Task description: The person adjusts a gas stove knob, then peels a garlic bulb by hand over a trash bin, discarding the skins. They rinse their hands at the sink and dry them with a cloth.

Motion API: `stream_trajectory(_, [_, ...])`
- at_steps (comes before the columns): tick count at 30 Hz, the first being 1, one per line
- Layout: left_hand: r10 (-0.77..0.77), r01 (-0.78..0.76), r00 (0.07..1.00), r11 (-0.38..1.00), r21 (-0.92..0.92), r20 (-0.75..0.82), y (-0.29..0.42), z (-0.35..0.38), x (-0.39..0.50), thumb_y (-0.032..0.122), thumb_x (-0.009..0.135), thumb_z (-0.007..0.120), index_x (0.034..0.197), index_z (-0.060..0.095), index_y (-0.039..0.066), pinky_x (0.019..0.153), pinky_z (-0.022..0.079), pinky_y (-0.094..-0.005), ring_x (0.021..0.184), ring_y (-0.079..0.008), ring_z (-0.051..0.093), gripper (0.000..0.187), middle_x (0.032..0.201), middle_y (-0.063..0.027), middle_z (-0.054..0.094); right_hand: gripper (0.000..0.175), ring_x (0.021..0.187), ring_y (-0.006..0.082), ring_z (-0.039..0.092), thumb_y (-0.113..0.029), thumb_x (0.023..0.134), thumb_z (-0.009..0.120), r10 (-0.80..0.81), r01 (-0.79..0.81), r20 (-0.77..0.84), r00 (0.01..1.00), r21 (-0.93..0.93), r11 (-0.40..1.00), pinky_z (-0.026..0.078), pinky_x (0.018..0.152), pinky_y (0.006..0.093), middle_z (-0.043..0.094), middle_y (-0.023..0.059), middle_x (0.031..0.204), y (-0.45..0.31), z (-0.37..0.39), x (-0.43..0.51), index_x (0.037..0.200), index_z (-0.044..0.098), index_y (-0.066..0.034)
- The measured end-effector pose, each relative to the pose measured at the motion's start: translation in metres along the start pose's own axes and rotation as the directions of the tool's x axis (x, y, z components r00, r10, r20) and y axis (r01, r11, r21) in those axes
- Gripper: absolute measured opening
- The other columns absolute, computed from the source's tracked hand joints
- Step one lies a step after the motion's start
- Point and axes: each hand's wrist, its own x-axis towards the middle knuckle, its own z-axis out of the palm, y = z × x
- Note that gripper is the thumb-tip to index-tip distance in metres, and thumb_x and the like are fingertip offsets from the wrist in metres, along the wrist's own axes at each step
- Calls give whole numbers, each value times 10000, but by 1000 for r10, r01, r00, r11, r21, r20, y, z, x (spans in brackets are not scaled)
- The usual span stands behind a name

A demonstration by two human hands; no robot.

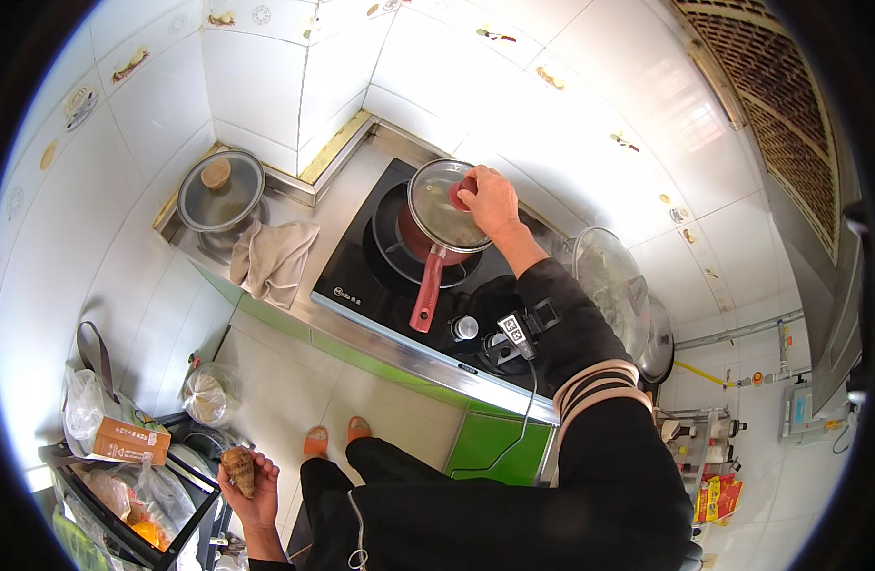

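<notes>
On the left burner of a black gas stove [359,264] sits a red saucepan [416,239], its red handle pointing towards me. A glass lid [437,203] with a steel rim rests on the saucepan. My right hand [496,203] grips the lid's red knob [461,193] from the right. Down at the lower left, away from the stove, my left hand [255,492] holds a brown, rough-skinned root vegetable [238,471], which looks like taro. A small device with a digital display [516,335] is strapped at my right forearm, with a cable running down.
Left of the stove, a glass-lidded pot [221,191] stands beside a beige cloth [269,260]. A large glass lid [608,285] stands behind my right forearm. A black rack [116,514] of bagged goods is near my left hand. A range hood [815,285] and bottle shelf [708,442] lie right.
</notes>
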Motion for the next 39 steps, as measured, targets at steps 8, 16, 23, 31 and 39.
stream_trajectory(8, [0, 0, 1000, 1000, 11, 5, 1, 1, 4, 523, 965, 491, 1080, 590, 12, 776, 502, -377, 833, -256, 579, 532, 930, -124, 605, 315, 942, 343, 662, -223, 791, 742, -10, 7, -61, 998, -60, 998, 530, 822, 448, 671, 138, 1026, 2, 2, 1, 1043, 636, -67])
stream_trajectory(16, [-6, 6, 1000, 1000, 15, 7, 5, -5, 7, 520, 969, 485, 1098, 589, 17, 776, 509, -384, 833, -259, 586, 530, 933, -128, 612, 308, 935, 349, 662, -221, 787, 733, -2, 1, -18, 1000, -51, 999, 531, 819, 448, 675, 145, 1025, 0, 0, 0, 1035, 646, -59])
stream_trajectory(23, [-7, 7, 1000, 1000, 9, 21, 9, -4, 9, 505, 977, 477, 1108, 588, 25, 774, 510, -385, 835, -259, 583, 509, 940, -129, 610, 303, 926, 368, 666, -240, 781, 717, -7, 9, 50, 999, -29, 1000, 536, 818, 444, 696, 181, 953, 6, 4, 5, 1002, 677, -37])
stream_trajectory(31, [-22, 21, 999, 1000, 23, 34, 14, -7, 12, 511, 972, 481, 1111, 588, 31, 781, 501, -379, 835, -253, 578, 511, 937, -123, 608, 316, 902, 352, 682, -247, 816, 719, -35, 34, -15, 999, -45, 998, 537, 808, 427, 693, 167, 1047, 5, -19, 6, 1057, 674, -49])
stream_trajectory(39, [-144, 134, 976, 989, 67, 166, 19, 19, 34, 527, 966, 480, 1152, 595, 44, 804, 519, -411, 873, -265, 602, 530, 955, -127, 612, 105, 773, 307, 668, -112, 898, 606, 31, -14, -128, 991, 128, 992, 523, 712, 427, 685, 115, 920, -31, -114, -39, 941, 685, -57])
